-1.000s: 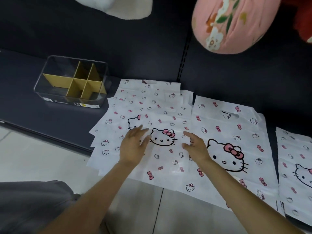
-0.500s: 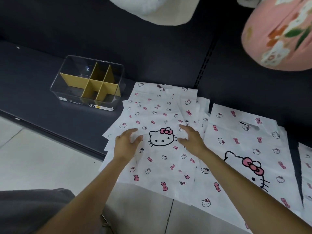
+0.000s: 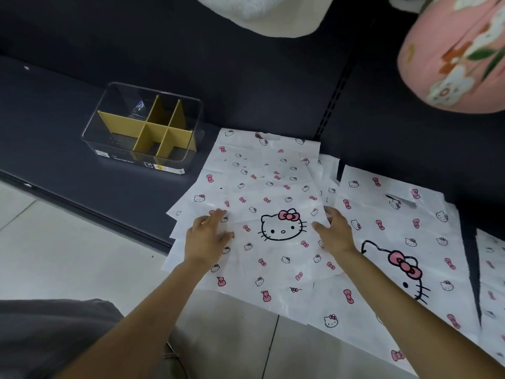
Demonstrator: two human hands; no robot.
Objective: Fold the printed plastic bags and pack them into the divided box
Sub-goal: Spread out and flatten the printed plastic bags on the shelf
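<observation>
Both hands flat on the top printed bag [image 3: 273,203], palms down, fingers straight and slightly spread, gripping nothing. Left hand [image 3: 209,236] rests on the bag's left side, right hand [image 3: 334,233] on its right side; the big cat-face print sits between them.

That bag tops a loose stack of the same white bags, edges fanned out past the left hand. Second, larger bag [image 3: 404,242] lies just right of the right hand, partly under the top bag's edge. Edge of another bag [image 3: 492,269] further right, cut off by the frame.

Divided box [image 3: 144,129]: clear walls, yellow cross dividers, ahead and left of the left hand, apart from the bags. Compartments look unfilled.

Surface is a dark grey shelf [image 3: 82,176], low, with a dark back panel [image 3: 246,72] and a slotted upright strip ahead of the right hand. The bags overhang the shelf's front edge toward the person. Below and near side: pale tiled floor [image 3: 68,255].

Pink floral cushion-like item [image 3: 453,56] above right, white soft item [image 3: 273,15] top centre; can't tell what they hang from. Grey clothing at bottom left.
</observation>
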